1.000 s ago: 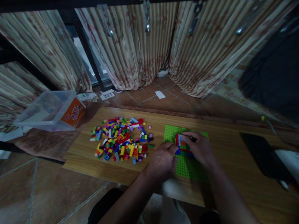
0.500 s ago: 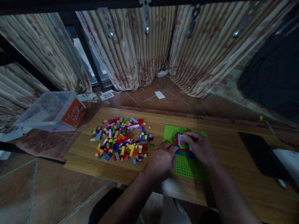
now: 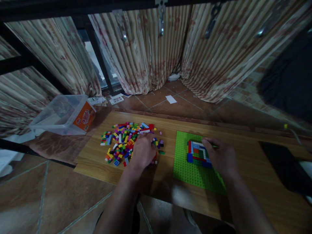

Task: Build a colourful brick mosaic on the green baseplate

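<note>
Over the right part of a pile of toy bricks (image 3: 126,138) in many colours, my left hand (image 3: 145,148) reaches down. Its fingertips are hidden, so I cannot tell whether they grip a brick. A green baseplate (image 3: 181,162) lies to its right. On that plate sits a low, roughly rectangular brick build (image 3: 196,151) in red, blue, white, light blue and green. My right hand (image 3: 220,156) is at the upper right corner of the build, with thumb and fingers curled closed. Whatever may be between them is hidden, and the hand covers the build's right side.
A clear plastic box (image 3: 60,113) with an orange label stands beyond the table's left end. At the right of the wooden table (image 3: 165,175) lies a flat black object (image 3: 280,165). Striped curtains (image 3: 151,58) hang behind, and a white paper (image 3: 171,99) lies on the floor.
My left hand has moved left from the build to the brick pile. My right hand has shifted a little off the build's top, exposing more of it. The view has turned slightly.
</note>
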Tool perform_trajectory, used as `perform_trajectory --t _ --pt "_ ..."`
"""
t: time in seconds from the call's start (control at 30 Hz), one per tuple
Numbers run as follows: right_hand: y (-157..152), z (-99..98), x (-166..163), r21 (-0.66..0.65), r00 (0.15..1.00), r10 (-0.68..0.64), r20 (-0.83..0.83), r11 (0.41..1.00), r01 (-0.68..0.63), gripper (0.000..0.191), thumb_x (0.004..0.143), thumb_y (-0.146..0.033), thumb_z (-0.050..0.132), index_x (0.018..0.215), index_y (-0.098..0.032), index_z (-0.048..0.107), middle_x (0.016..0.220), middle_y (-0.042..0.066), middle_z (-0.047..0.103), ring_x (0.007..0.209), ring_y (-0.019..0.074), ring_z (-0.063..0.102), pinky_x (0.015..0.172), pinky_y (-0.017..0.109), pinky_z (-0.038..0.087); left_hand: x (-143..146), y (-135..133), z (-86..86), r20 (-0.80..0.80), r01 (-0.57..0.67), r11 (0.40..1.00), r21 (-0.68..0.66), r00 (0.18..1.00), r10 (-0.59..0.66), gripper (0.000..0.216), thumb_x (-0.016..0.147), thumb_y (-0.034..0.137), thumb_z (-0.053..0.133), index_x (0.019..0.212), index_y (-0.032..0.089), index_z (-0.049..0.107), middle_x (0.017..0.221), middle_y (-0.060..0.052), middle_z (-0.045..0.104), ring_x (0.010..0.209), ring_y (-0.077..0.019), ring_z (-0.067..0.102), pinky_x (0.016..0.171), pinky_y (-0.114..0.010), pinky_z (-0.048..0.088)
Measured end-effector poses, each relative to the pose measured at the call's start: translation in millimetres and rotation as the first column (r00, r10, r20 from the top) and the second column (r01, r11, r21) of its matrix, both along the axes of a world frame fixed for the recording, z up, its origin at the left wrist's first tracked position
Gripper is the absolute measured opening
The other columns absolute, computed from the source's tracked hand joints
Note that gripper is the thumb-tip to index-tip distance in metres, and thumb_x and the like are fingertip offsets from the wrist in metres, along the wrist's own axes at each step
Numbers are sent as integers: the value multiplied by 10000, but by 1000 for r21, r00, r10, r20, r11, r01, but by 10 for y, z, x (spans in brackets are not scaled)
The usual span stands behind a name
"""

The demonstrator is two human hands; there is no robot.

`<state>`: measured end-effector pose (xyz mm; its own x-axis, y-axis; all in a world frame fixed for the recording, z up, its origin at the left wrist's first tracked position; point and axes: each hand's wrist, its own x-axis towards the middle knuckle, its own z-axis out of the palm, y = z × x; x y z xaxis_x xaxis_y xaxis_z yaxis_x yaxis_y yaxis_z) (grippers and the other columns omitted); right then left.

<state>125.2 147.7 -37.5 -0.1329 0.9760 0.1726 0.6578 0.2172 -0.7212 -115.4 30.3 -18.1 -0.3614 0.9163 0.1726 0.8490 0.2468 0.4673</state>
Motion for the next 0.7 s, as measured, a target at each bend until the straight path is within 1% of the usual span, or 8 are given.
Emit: perform_trajectory --t 0.07,0.13,0.3,0.4,0.5,0.57,0.63,0.7 --pt "-22 9 -1 15 1000 21 20 1000 -21 353 805 -481 555 875 -194 747 915 78 742 814 233 678 761 344 515 -52 -15 -1 -24 8 999 -33 1000 -8 369 727 28 534 1018 178 703 1041 -86 692 992 -233 624 927 -355 498" --pt "-35 14 -1 28 999 27 38 999 -28 340 806 -472 557 868 -197 747 915 76 739 824 231 675 768 344 511 -59 -21 -9 -36 25 999 -36 999 -26 329 732 55 565 995 180 718 1044 -89 688 1006 -238 618 951 -360 485" --pt "-36 -2 3 26 999 35 21 999 -36 331 809 -464 558 871 -196 744 897 70 733 794 223 665 766 351 507 -29 -6 -42 -59 55 998 -26 997 -56 251 756 82 586 949 166 724 1019 -107 677 1016 -259 604 965 -387 476" --pt "-41 8 -12 47 999 28 -17 999 -27 307 811 -448 571 855 -195 739 888 67 729 789 221 660 767 352 504 -20 7 -41 -36 62 998 22 997 -61 225 765 71 580 937 154 699 1022 -114 663 1029 -265 599 956 -396 478" --pt "-103 69 -90 102 991 3 -133 995 10 272 822 -429 585 833 -197 728 875 60 724 807 213 657 763 340 500 46 18 -24 85 86 989 123 992 -97 191 791 89 583 944 176 656 1066 -96 655 1037 -242 608 939 -375 486" --pt "-189 118 -183 109 972 22 -234 994 4 257 831 -427 593 829 -205 723 858 48 721 800 202 653 743 326 499 143 27 -17 216 125 978 164 963 -159 184 815 109 578 972 191 629 1042 -71 664 959 -210 637 885 -347 506" --pt "-297 150 -291 60 941 102 -324 994 -87 246 829 -431 613 861 -214 725 846 35 723 772 188 649 713 314 500 267 38 -15 350 176 965 196 906 -237 182 832 117 564 990 195 611 976 -47 674 872 -179 653 832 -314 515" --pt "-399 153 -388 -3 899 208 -386 974 -227 239 815 -418 643 921 -220 724 872 30 725 775 178 648 706 305 499 390 50 -14 460 215 948 234 834 -303 160 835 110 558 966 190 605 918 -31 670 840 -160 653 804 -285 513"
